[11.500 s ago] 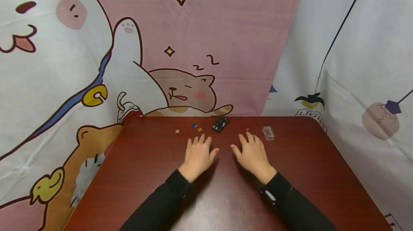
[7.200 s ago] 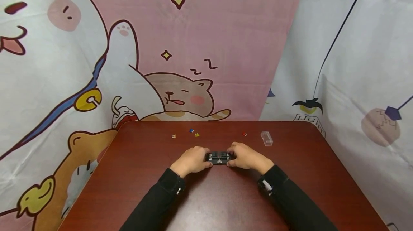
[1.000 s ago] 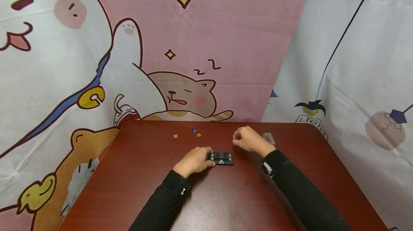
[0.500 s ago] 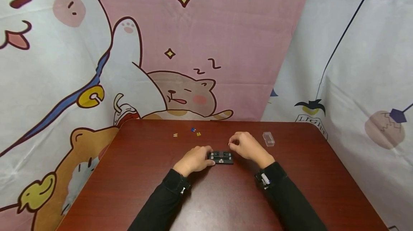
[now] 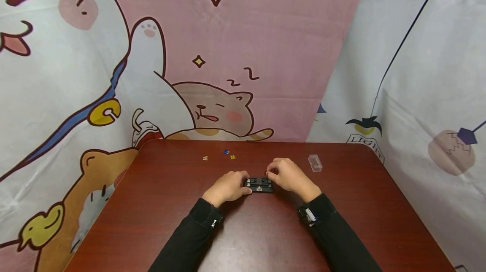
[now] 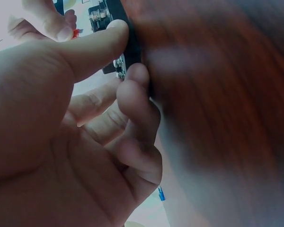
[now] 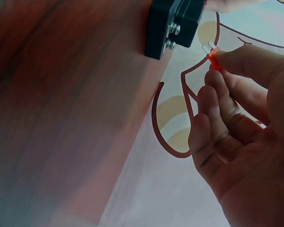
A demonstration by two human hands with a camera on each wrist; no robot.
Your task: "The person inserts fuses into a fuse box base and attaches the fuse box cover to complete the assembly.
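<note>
My left hand grips the left end of a black fuse block with metal screw terminals, thumb at the near side and fingers at the far side. The block rests flat on the table. Between thumb and index finger, my right hand pinches a red blade fuse. Two metal prongs of the fuse stick out toward the block in the right wrist view, a small gap away from it. In the left wrist view part of the red fuse shows beside the right fingertips, while left-hand fingers hide part of the block.
Beyond the block, to the left, lie a tan blade fuse, a blue one and a yellow one. A clear plastic box sits at the back right of the brown table. A printed cloth hangs behind.
Both hands first lay open; then they brought the fuse block nearer. The right hand picked up the red fuse at the back right and has moved left and nearer to the block.
</note>
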